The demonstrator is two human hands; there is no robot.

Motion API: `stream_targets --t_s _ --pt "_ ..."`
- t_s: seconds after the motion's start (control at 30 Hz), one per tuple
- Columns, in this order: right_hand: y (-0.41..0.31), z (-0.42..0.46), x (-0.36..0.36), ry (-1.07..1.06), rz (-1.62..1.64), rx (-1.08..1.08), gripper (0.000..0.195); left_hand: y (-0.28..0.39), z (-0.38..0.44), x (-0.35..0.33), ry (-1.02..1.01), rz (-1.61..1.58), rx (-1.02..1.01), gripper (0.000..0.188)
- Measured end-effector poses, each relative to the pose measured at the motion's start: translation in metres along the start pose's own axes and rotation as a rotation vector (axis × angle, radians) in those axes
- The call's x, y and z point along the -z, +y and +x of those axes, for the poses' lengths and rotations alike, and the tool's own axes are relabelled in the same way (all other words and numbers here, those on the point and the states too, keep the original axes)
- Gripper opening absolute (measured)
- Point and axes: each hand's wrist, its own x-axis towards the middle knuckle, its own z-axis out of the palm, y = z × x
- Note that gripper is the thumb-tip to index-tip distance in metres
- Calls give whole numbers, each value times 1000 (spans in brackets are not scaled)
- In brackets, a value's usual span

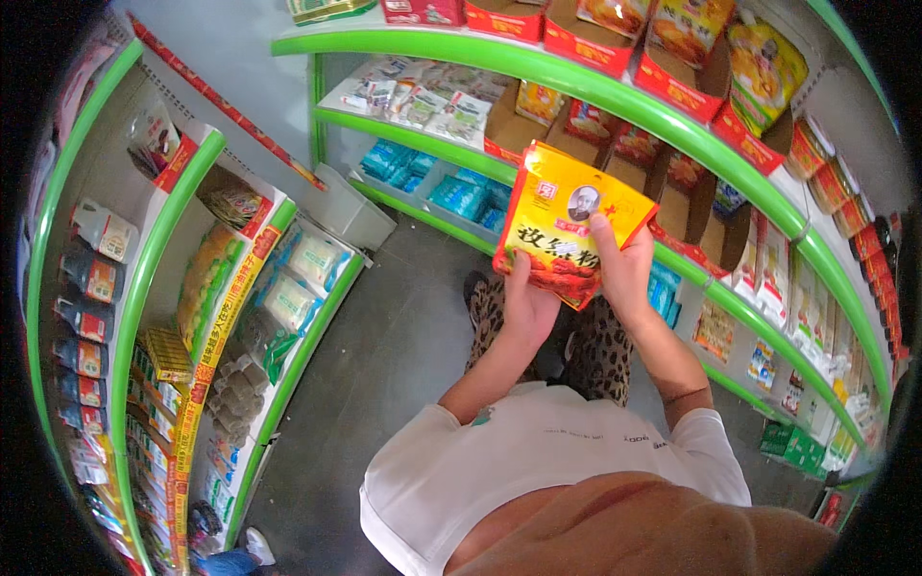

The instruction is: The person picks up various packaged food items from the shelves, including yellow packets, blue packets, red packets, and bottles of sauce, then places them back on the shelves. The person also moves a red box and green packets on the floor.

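A yellow and red food packet, printed with a small portrait and writing, is held up in front of me between both hands. My left hand grips its lower left corner, thumb on the front face. On the packet's right side is my right hand, its thumb pressed near the portrait and its fingers behind. Behind the packet, a shelf unit with green edges bears cardboard display boxes with similar small packets. The packet hides part of that shelf.
Another green-edged shelf unit on the left holds dark bottles, packets and bags. A translucent plastic bin stands between the units. Jars line the right shelf. At the lower left are another person's shoe and blue trouser leg. Grey floor lies between the shelves.
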Motion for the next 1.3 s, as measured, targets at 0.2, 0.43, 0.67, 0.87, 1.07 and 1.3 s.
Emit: stream_targets --t_s 0.2,0.43,0.67,0.87,1.07,1.3 --pt "-61 57 -22 -600 -128 -63 48 66 36 9 -35 142 -285 51" --pt "-67 127 -102 -797 -380 323 70 139 110 -45 -103 39 -423 51" --pt "-77 263 -174 -688 -330 -68 47 207 244 -70 -162 67 -435 49" --pt "-77 369 -190 -520 -201 -150 27 258 340 -106 -196 664 -502 55" --pt "-23 498 -171 -428 -135 -29 30 228 369 -56 125 1785 -1283 40" --pt "8 535 -173 -264 -892 192 47 228 369 -40 -27 1677 -1480 33"
